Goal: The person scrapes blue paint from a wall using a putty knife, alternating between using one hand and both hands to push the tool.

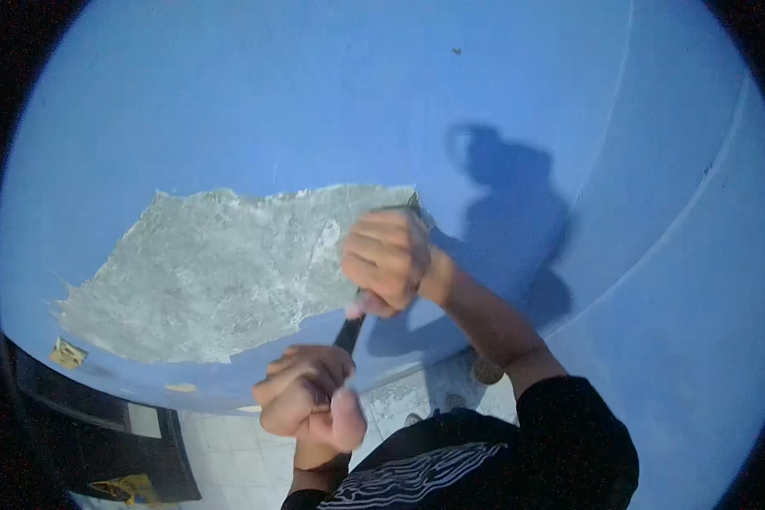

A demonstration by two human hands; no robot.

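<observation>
A bare grey patch (204,268) with ragged edges shows where the paint is gone from the blue wall (314,93). My right hand (387,259) is closed in front of the right end of this patch, on the upper part of a dark-handled scraper (348,333). Lower and to the left, my left hand (310,395) wraps round the lower part of the same handle. The stretch of handle between the two fists is visible. The scraper's working end is mostly hidden by my right hand, close to the patch's upper right edge.
White floor tiles (221,446) lie below the wall. A dark piece of furniture (102,425) stands at the lower left, with something yellow (127,489) by it. A small beige fitting (68,353) sits on the wall, left of the patch. My shadow (518,204) falls on the wall.
</observation>
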